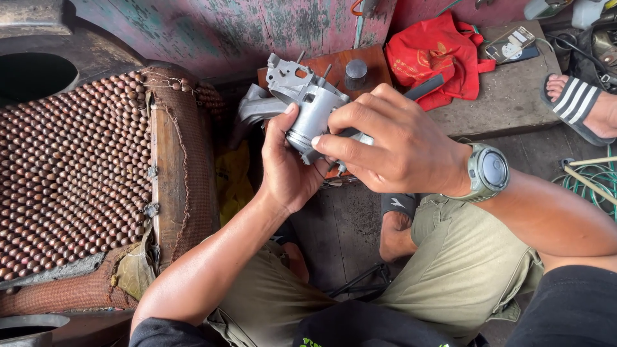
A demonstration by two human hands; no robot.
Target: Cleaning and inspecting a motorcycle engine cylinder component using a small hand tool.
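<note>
Both hands hold a grey metal casting (307,103) over the lap. The left hand (286,164) cups it from below, thumb on its barrel; the right hand (385,144) clamps its near end, fingers closed. A beaded seat (77,173) crowds the left; floor (344,225) lies below.

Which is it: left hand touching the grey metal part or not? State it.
Touching. The head view shows the left hand wrapped around the grey metal part, thumb pressed on its barrel.
</note>
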